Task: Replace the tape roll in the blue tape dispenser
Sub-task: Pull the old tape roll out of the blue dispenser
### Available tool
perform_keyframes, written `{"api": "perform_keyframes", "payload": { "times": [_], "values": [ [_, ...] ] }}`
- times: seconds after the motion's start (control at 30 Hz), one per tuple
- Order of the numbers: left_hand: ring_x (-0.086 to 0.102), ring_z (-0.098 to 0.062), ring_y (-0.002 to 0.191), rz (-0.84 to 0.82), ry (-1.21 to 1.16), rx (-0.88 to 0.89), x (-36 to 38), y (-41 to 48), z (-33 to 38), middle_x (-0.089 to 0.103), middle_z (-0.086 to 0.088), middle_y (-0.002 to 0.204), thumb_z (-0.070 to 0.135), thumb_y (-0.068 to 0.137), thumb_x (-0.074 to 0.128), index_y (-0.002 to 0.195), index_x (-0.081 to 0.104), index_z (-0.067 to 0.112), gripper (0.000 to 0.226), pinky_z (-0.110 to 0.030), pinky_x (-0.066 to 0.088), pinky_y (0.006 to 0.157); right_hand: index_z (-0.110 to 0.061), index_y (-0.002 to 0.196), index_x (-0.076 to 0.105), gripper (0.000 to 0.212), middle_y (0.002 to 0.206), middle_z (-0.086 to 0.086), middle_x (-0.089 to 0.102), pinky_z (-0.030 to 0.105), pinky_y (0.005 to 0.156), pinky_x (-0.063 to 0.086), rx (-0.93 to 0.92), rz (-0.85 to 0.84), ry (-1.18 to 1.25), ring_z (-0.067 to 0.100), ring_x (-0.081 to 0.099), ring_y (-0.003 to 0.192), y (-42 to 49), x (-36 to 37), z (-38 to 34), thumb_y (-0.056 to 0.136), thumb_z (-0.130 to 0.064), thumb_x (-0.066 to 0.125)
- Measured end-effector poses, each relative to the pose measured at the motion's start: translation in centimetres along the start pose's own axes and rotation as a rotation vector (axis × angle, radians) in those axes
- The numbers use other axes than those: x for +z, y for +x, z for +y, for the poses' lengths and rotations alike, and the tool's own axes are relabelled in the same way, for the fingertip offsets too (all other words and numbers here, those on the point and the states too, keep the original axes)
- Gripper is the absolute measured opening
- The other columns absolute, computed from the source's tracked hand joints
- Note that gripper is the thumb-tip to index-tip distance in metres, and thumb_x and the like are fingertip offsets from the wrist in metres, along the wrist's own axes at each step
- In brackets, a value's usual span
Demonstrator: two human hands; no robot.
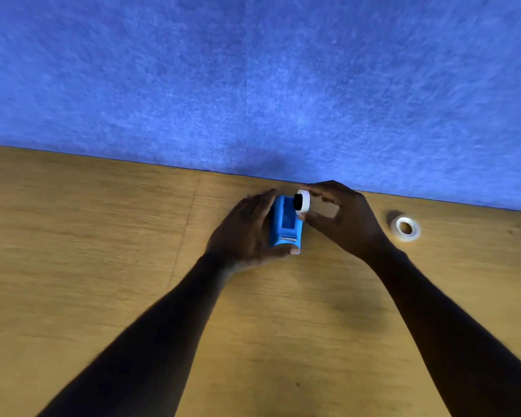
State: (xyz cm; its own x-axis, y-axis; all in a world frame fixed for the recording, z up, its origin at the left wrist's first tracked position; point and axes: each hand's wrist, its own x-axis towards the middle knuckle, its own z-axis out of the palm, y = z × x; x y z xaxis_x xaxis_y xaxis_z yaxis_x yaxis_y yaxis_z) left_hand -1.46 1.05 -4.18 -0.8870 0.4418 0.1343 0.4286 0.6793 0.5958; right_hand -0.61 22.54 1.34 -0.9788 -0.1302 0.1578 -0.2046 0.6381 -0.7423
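Note:
The blue tape dispenser (285, 224) stands on the wooden table (103, 266), its top cavity open and dark. My left hand (244, 233) wraps it from the left, thumb along its near end. My right hand (343, 218) pinches a white tape roll with a black core (302, 201) between thumb and fingers, held on edge just above the dispenser's far right corner. A second roll of clear tape (406, 228) lies flat on the table to the right, apart from both hands.
A blue felt-like wall panel (253, 85) rises straight from the table's far edge, just behind the hands. A seam in the tabletop (184, 230) runs left of the dispenser.

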Motion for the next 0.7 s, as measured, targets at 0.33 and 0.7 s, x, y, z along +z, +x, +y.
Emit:
{"api": "perform_keyframes", "payload": {
  "times": [0.33, 0.7],
  "values": [
    [0.056, -0.032, 0.128, 0.645, -0.296, -0.131, -0.7, -0.7, 3.7, 0.057, -0.017, 0.140, 0.024, 0.094, 0.061, 0.138, 0.052, 0.002, 0.050, -0.052, 0.050, 0.100, -0.020, 0.120, 0.066, 0.042, 0.098, -0.015, 0.068, 0.009, 0.081, 0.049, 0.047, -0.021, -0.019, -0.006, 0.066, 0.085, -1.6, -4.3, -1.5, 0.080, -0.010, 0.076],
    [0.071, -0.010, 0.087, 0.240, -0.869, -0.228, -2.8, 2.4, 13.3, 0.077, -0.003, 0.103, 0.012, 0.089, 0.073, 0.121, 0.071, 0.014, 0.032, -0.026, 0.053, 0.080, -0.027, 0.115, 0.068, 0.028, 0.102, -0.011, 0.075, 0.020, 0.082, 0.052, 0.002, -0.090, 0.025, 0.001, 0.067, 0.095, -2.5, -9.5, -5.2, 0.089, -0.017, 0.067]
  ]
}}
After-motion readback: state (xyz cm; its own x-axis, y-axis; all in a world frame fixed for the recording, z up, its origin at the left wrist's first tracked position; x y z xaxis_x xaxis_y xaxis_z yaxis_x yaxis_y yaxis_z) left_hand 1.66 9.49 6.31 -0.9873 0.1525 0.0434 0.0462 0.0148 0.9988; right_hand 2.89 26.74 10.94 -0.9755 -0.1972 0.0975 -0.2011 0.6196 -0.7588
